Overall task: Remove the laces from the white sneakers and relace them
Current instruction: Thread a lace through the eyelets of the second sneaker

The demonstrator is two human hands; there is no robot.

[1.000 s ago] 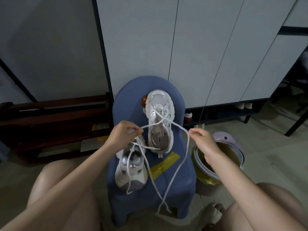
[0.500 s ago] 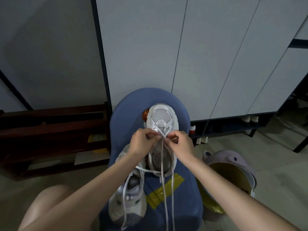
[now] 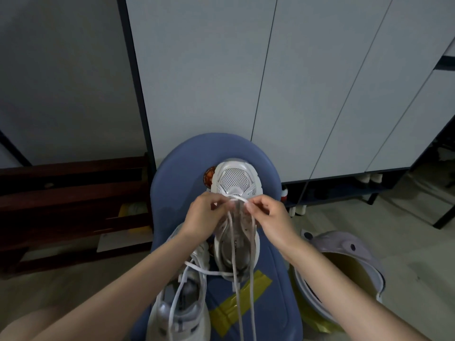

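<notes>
Nearest the camera, two bare forearms reach in from the bottom corners, and a knee shows at the lower left edge. Between them a blue chair (image 3: 278,291) holds both sneakers; its seat runs off the bottom of the frame, with bare blue surface free along its right side. A yellow tape strip (image 3: 242,306) lies on the seat. The near sneaker (image 3: 181,308) sits at the seat's left front, its heel end cut off by the frame edge, a loose lace (image 3: 189,276) looped over its opening. Just right of the chair stands a lilac bin (image 3: 354,252) with a yellow liner, partly hidden by the right forearm.

Farther in, the far sneaker (image 3: 235,183) lies with its long axis straight away from the viewer, mesh toe pointing toward the chair back and the cabinet. Its midsection is covered by the hands. The left hand (image 3: 204,217) and right hand (image 3: 268,214) meet over the lowest eyelets, each with curled fingers pinching the white lace (image 3: 236,198) where it crosses the tongue. Two lace tails (image 3: 252,267) drop from the hands down over the heel and the seat, out of frame at the bottom. Blur makes it hard to tell which eyelet the lace passes through.

A small round orange object (image 3: 208,177) peeks out left of the toe, mostly hidden. Behind the chair rise pale cabinet doors (image 3: 204,82); a dark wooden rack (image 3: 69,205) stands to the left, and open floor (image 3: 406,230) spreads to the right.
</notes>
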